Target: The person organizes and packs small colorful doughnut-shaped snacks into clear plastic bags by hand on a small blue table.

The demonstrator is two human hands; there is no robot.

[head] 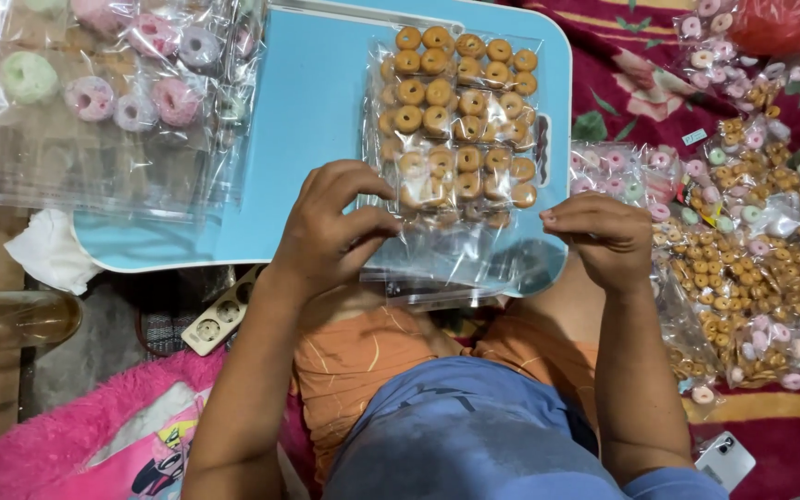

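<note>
We see the blue tray table (317,139) bearing a clear bag of brown ring snacks (456,120). Our left hand (331,231) grips the bag's open lower edge, fingers curled. Our right hand (608,236) pinches its right corner, fingertips together.

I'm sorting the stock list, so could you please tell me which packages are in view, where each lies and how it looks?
Clear bag of brown ring snacks: on the blue tray, near edge held by both hands.
Clear bags of pastel rings: top left, stacked flat.
Heap of small clear bags: right, on red cloth, brown and pastel rings.
</note>
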